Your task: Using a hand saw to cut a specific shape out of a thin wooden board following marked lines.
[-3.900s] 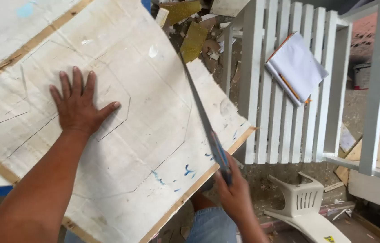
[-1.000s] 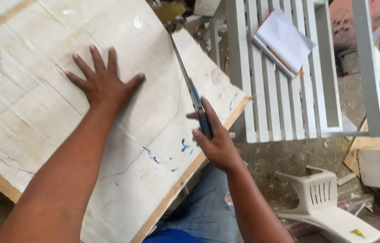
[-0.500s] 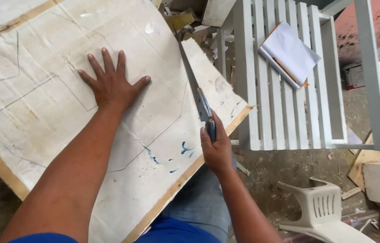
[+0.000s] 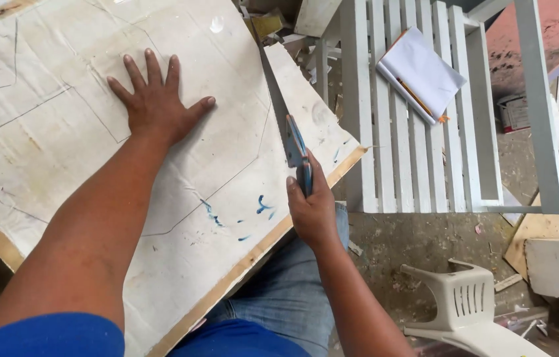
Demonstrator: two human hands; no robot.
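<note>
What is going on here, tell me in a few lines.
A person is cutting a large white-faced board with a hand saw. The right hand grips the saw's blue handle near the board's edge, with the blade running along a cut in the panel. The left hand lies flat, fingers spread, on the board beside pencilled outlines. To the right stands a white slatted frame with a notepad on it.

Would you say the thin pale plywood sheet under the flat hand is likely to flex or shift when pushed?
Probably. The thin pale plywood sheet looks thin at its edge, so it likely flexes. It seems broad and light; the left hand pressing flat suggests it could slide while the right hand works the blue-handled handsaw.
</note>
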